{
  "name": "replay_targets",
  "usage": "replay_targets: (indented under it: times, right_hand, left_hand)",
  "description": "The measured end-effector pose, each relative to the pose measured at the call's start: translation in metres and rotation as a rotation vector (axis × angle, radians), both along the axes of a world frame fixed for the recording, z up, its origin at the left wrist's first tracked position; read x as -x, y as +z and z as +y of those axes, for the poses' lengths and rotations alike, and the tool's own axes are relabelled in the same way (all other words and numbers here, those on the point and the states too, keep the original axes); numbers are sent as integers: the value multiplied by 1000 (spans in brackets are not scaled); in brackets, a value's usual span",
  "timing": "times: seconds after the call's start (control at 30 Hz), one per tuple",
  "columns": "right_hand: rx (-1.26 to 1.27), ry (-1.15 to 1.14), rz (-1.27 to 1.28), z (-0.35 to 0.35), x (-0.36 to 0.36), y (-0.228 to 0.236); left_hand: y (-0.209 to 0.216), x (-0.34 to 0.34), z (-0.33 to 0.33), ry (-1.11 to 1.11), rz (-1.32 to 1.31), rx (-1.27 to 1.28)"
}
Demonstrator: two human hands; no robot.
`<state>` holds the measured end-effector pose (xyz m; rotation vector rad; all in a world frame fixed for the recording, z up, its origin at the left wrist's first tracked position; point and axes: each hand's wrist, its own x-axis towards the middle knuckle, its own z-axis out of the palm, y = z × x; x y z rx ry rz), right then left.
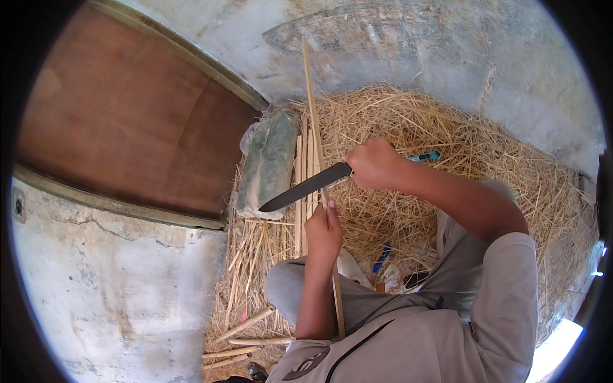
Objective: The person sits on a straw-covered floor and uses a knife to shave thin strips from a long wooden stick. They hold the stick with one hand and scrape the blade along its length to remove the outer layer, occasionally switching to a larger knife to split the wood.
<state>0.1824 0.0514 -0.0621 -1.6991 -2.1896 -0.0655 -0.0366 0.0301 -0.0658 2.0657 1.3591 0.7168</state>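
My left hand (324, 233) is closed around a long, thin, pale wooden strip (312, 105), which runs from my lap up toward the far wall. In my right hand (375, 165) is the handle of a large knife with a broad dark blade (306, 189). The blade points to the left and lies across the strip just above my left hand, its tip over a wrapped greenish block. Whether the edge bites into the wood I cannot tell. Several similar strips (299, 191) lie side by side beneath the blade.
Straw (396, 121) covers the floor around my crossed legs. The wrapped greenish block (268, 159) lies at left, beside a brown door panel (134, 115). Round sticks (246, 324) lie near my left knee. A turquoise tool (424, 156) and a blue item (382, 257) rest on the straw.
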Motion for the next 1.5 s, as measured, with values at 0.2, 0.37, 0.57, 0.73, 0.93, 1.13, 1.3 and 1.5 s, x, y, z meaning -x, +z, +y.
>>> replay_targets:
  times: [0.2,0.37,0.57,0.73,0.93,1.13,1.3,1.5]
  right_hand:
    - [-62,18,-51,0,7,0]
    - [-11,-58,-54,3,2,-2]
    - [-16,-169,-52,26,-11,-6]
    - [-21,7,-175,9,6,-2]
    - [98,-230,-162,35,-23,-5]
    - [45,-7,-54,6,-9,4]
    - [120,57,54,8,-26,14]
    - [217,-6,166,4,-15,28]
  left_hand:
    - [3,-4,-3,14,34,15]
    - [-5,-9,2,-8,29,-10]
    - [11,-9,-11,9,55,45]
    - [6,-3,-8,33,54,144]
    - [1,-1,-6,-83,88,85]
    - [-4,7,-5,-8,68,250]
    - [9,14,-16,-51,75,178]
    - [15,28,-23,-83,163,-36]
